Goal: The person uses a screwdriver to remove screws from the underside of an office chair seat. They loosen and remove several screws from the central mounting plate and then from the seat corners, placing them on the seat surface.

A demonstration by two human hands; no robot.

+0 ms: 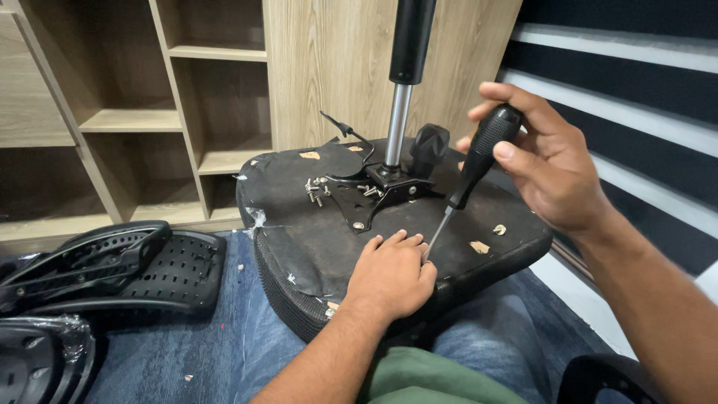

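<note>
An upturned black chair seat (299, 247) rests on my lap, underside up. Its metal mounting plate (378, 196) carries the chrome and black gas cylinder (399, 112), a lever and a black knob (429, 146). My right hand (550, 161) grips the black handle of a screwdriver (479, 161), its shaft slanting down to the seat. My left hand (390, 275) lies curled on the seat with its fingers at the screwdriver tip; whatever is pinched there is hidden. Several loose screws (315, 189) lie left of the plate.
A black perforated chair backrest (127, 265) lies on the blue carpet at left, another plastic part (41, 359) below it. Wooden shelving (172, 120) stands behind. Dark wall panels with white stripes (636, 90) run along the right. A black curved part (602, 378) sits bottom right.
</note>
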